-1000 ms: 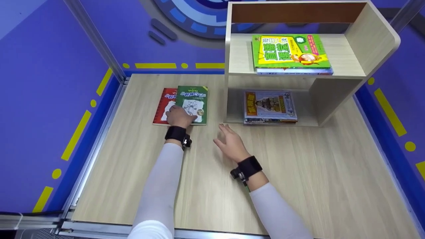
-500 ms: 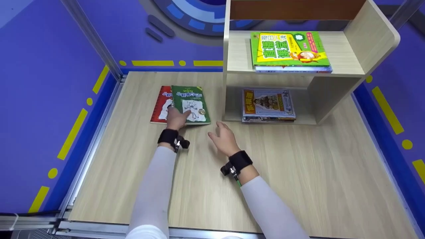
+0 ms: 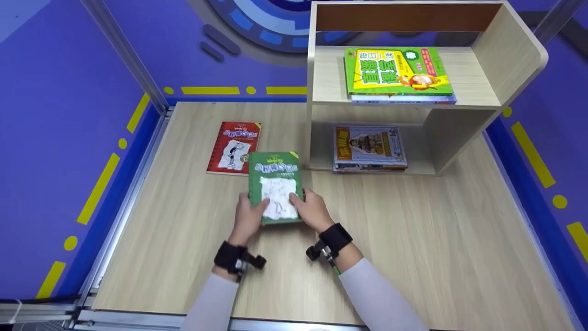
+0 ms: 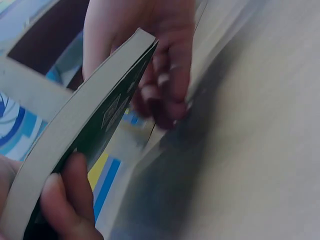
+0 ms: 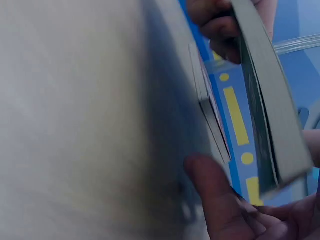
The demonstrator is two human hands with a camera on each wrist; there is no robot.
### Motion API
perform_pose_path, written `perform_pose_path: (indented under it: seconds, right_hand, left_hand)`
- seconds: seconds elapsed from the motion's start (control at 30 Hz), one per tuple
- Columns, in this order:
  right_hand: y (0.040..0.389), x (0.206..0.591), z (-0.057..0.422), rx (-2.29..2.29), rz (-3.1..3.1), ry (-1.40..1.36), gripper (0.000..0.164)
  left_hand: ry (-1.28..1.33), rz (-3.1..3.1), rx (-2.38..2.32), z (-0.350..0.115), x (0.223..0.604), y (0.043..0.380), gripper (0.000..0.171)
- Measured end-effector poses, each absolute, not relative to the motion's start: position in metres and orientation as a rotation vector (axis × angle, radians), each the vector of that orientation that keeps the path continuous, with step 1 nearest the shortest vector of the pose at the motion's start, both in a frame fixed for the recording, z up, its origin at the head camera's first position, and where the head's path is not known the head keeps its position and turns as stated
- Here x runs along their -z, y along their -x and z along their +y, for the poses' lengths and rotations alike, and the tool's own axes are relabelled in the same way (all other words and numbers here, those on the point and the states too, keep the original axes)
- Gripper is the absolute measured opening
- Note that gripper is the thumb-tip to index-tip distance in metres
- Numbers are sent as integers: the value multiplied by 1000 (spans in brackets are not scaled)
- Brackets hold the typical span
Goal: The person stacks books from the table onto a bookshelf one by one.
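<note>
A green paperback book [image 3: 278, 184] is held above the table with its cover facing up. My left hand [image 3: 248, 214] grips its left edge, thumb on the cover and curled fingers [image 4: 70, 200] underneath. At the right edge is my right hand [image 3: 314, 211], its thumb over the cover. In the right wrist view, that hand's fingers [image 5: 215, 195] extend below the book, seemingly apart from its underside. A red paperback book [image 3: 232, 149] lies flat on the table behind and to the left, one corner hidden by the green book.
A two-tier wooden bookshelf [image 3: 311, 78] stands at the back right of the table [image 3: 404, 239]. Its upper shelf bears a stack topped by a green and yellow book [image 3: 390, 69]. Another stack of books [image 3: 367, 142] lies on the lower shelf. Blue walls enclose the table.
The green book has been lifted off the red one and brought forward in my left hand. The red book is now mostly uncovered. My right hand has come to the green book's right edge.
</note>
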State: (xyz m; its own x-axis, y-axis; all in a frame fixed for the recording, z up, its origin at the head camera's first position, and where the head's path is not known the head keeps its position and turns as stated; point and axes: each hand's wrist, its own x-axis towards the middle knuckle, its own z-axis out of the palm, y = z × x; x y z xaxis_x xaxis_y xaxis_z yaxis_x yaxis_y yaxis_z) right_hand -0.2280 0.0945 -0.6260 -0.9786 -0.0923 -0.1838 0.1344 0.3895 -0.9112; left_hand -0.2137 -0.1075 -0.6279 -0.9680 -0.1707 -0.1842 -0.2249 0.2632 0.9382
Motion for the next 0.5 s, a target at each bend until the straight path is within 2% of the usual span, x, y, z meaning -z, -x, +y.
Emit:
perform_pose_path:
  seconds: [0.1, 0.2, 0.3, 0.5]
  right_hand:
    - [216, 627, 94, 1682, 2381, -98, 40]
    - [203, 627, 96, 1686, 2377, -134, 41]
    - [189, 629, 104, 1669, 2419, -118, 43]
    - [169, 634, 127, 1660, 2584, -47, 31]
  left_hand:
    - [403, 2456, -1859, -95, 629, 186, 59]
    - [425, 2439, -1892, -84, 632, 166, 58]
    - [420, 2412, -1924, -73, 634, 154, 55]
    - [343, 2387, -1959, -51, 636, 141, 55]
